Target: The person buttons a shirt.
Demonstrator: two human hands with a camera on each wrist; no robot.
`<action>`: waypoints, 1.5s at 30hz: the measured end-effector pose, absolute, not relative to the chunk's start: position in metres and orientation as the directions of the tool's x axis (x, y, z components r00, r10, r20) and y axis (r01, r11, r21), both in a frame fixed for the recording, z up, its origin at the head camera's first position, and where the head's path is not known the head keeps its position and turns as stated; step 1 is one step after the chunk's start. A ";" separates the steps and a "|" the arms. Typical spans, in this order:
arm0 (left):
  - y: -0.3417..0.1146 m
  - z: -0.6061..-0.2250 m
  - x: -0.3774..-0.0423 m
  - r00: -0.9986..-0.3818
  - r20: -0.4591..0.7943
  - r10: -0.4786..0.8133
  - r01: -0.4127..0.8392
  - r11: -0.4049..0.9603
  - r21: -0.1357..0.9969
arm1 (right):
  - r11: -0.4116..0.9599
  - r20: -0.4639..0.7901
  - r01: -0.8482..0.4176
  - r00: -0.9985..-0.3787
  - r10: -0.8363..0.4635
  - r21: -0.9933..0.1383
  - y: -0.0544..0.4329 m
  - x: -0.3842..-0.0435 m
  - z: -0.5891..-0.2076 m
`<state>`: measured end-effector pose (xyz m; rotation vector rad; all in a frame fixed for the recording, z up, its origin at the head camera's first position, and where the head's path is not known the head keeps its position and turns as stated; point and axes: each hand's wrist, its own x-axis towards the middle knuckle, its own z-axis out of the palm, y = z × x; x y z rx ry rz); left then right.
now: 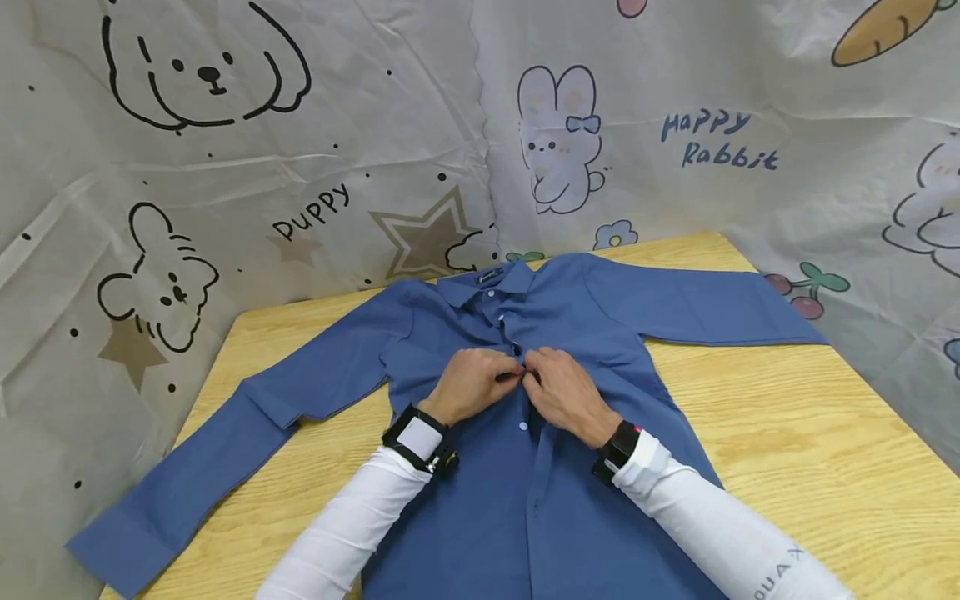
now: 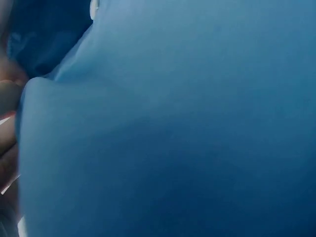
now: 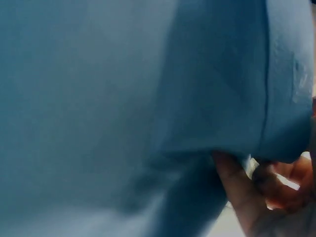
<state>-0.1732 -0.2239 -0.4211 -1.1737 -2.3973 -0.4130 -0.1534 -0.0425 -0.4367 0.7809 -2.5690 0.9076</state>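
A blue long-sleeved button-up shirt (image 1: 457, 525) lies front up, its collar (image 1: 517, 279) toward the far side. At the middle of the chest, my left hand (image 1: 468, 383) pinches one front edge. My right hand (image 1: 567, 393) meets it there, pinching the other edge; the fingertips nearly touch. Just below the hands a white button (image 1: 523, 426) shows on the front. Blue cloth fills most of the left wrist view, with a white button (image 2: 94, 9) at the top. In the right wrist view, fingers (image 3: 239, 190) reach under the placket (image 3: 289, 98), where a buttonhole shows. The pinched spot itself is hidden.
The shirt rests on a light wooden table (image 1: 780, 417). One sleeve (image 1: 202, 467) slants toward the near left corner; the other sleeve (image 1: 720, 304) stretches right past the table edge. A pale curtain (image 1: 420, 108) with cartoon prints hangs behind and around the table.
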 end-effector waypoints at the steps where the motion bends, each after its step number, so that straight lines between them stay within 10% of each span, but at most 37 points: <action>1: -0.224 -0.421 -0.174 -0.539 0.512 0.669 0.801 0.595 0.066 | 0.648 0.464 -0.597 -0.794 -0.392 -0.473 -0.042 -0.154 -0.437; 45: -0.216 -0.416 -0.175 -0.444 0.445 0.778 0.783 0.578 -0.229 | 0.644 0.356 -0.557 -0.831 -0.429 -0.525 -0.034 -0.154 -0.436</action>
